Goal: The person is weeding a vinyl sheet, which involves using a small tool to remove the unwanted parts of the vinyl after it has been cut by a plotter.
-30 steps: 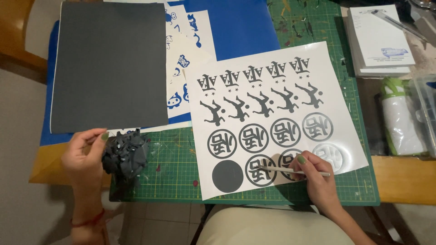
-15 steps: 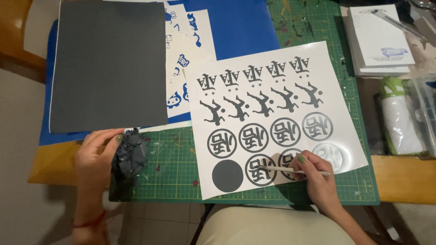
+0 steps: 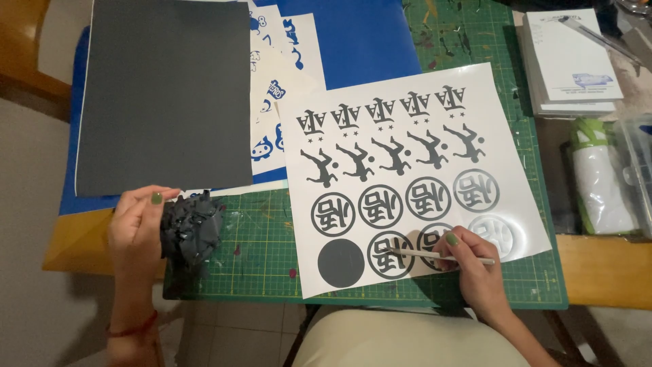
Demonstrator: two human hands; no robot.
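Weeding tool [image 3: 441,255] in right hand [image 3: 475,272], on sticker sheet [image 3: 407,170].

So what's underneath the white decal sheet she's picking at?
The white decal sheet lies on a green cutting mat, overlapping a blue sheet at its top edge. Whatever lies beneath its middle is covered.

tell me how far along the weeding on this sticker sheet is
Done: the top rows and the upper circles on the sheet look weeded, and a wad of scraps sits at the left hand. In hand: the right hand holds a pick tipped on a bottom-row circle. Left: the solid disc beside it, and perhaps the pale circle.
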